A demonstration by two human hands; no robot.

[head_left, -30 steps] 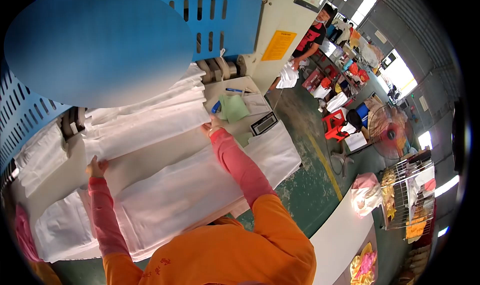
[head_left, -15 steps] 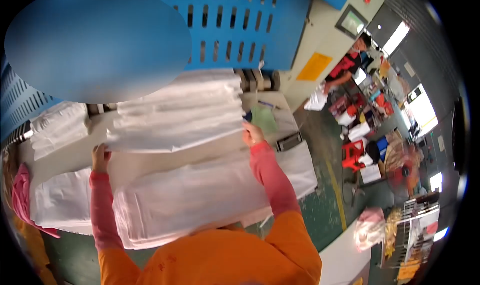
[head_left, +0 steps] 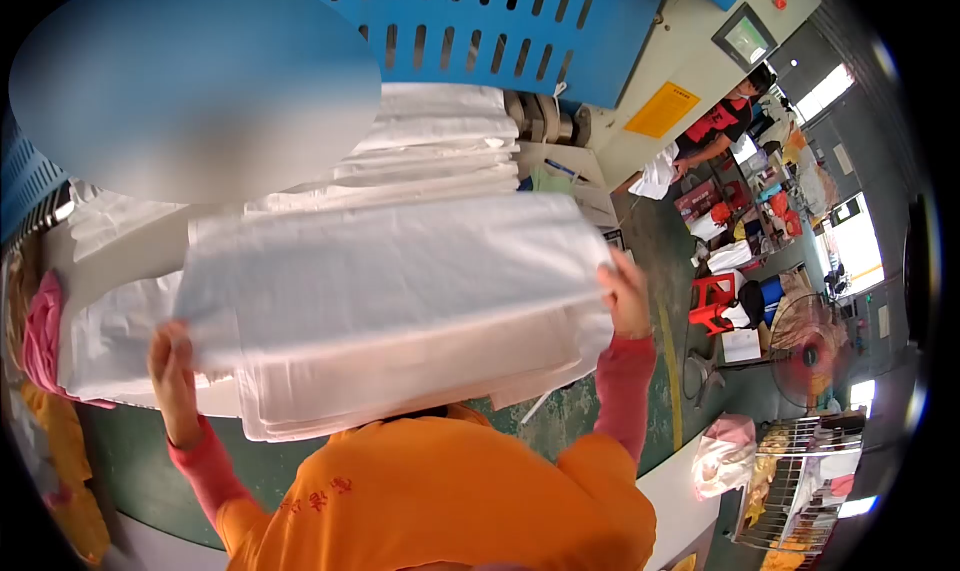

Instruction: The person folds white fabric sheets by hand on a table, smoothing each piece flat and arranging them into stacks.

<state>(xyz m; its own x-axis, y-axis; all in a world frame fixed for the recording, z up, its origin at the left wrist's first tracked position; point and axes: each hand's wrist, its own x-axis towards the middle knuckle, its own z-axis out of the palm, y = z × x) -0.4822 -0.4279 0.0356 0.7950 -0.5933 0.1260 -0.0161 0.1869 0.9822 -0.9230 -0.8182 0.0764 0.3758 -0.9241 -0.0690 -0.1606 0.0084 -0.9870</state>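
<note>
Blue machine (head_left: 500, 31) behind tabletop (head_left: 130, 256) far edge. White cloth stack (head_left: 420, 381) at near edge. Folded white sheet (head_left: 390, 281) lifted above stack, L hand (head_left: 172, 371) + R hand (head_left: 625, 296) each w/ grip clamped on sheet ends.

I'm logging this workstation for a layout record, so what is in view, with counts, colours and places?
sheet: one, white, held up flat between both hands
stack: one, white, on the table beneath the sheet
pile: one, white folded cloth, at the machine's outlet
machine: one, blue slotted panel, behind the table
label: one, yellow, on the machine's beige side
screen: one, upper right of the machine
co-worker: one, red and black top, far right
stool: one, red, on the floor
fan: one, red hub, right
left hand: grips the sheet's left edge
right hand: grips its right edge
</note>
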